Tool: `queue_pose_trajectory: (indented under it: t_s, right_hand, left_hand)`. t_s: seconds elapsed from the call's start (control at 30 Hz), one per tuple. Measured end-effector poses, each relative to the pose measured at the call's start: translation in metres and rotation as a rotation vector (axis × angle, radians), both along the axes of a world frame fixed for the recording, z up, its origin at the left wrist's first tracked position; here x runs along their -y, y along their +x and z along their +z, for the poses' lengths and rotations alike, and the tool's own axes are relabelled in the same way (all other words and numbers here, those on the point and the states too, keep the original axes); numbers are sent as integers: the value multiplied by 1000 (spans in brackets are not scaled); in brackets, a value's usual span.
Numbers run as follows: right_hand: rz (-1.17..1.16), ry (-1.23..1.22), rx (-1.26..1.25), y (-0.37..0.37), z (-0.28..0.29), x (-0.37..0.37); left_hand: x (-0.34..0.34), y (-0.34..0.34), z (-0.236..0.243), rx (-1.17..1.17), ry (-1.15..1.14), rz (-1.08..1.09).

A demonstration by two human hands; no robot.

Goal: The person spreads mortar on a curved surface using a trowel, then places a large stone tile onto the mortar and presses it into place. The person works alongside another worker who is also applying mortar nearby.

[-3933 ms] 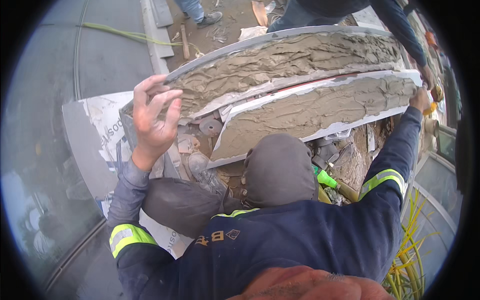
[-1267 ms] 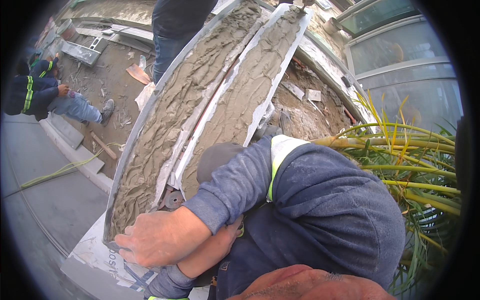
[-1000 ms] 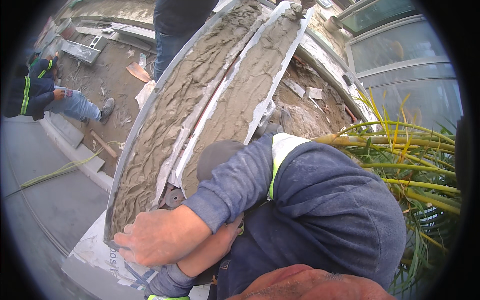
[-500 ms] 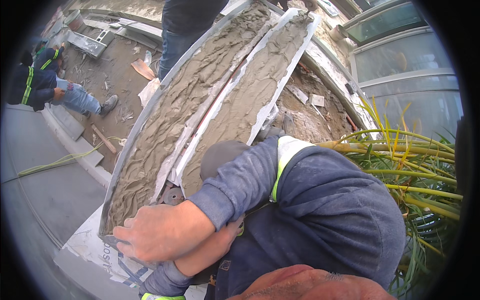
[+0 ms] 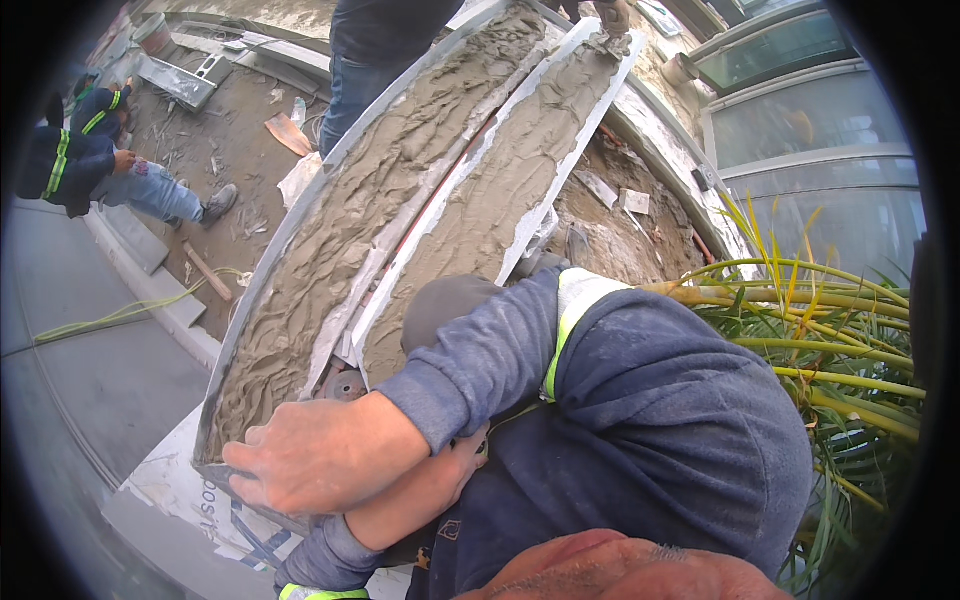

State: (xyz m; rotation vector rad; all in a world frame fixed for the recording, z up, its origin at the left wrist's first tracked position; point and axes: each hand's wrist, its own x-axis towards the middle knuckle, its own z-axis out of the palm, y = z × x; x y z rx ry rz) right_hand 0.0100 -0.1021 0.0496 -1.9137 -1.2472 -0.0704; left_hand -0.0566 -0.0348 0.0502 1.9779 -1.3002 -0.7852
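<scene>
Since the earliest frame, the right hand (image 5: pixel 305 455) had crossed from the inner panel's (image 5: pixel 535 215) far end to the outer panel's (image 5: pixel 325 178) near end.
Its bent fingers overlapped the near corner; whether they gripped it could not be told. The left hand (image 5: pixel 445 478) lay beneath the right wrist, partly hidden, its hold likewise unclear. The panels lay side by side, running toward the upper right, both thickly spread with ridged mortar (image 5: pixel 400 150). A grey disc (image 5: pixel 348 386) showed between their near ends. Beyond the outer panel stood a co-worker's leg (image 5: pixel 360 90); at right, palm fronds (image 5: pixel 840 345).
</scene>
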Motion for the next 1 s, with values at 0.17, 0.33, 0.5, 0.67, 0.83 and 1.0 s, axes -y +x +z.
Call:
queue_pose_trajectory:
  t_s: [0.17, 0.33, 0.5, 0.67, 0.83, 1.0]
  right_hand:
    - [-27, 5, 36, -4, -1, -3]
    - [-37, 17, 71, -6, -3, -4]
    - [-40, 10, 82, -7, -3, -4]
    - [-49, 24, 85, -8, -3, -6]
    - [-65, 27, 89, -9, -3, -5]
    - [-40, -19, 78, -7, -1, -4]
  left_hand:
    - [-2, -2, 2, -11, 4, -1]
    - [-2, -3, 2, 13, 14, -8]
    - [-1, -4, -1, 8, -45, -7]
    - [0, -6, -1, -52, -30, 7]
    - [-1, -5, 0, -26, -30, 6]
    - [-1, -4, 0, -10, -47, 12]
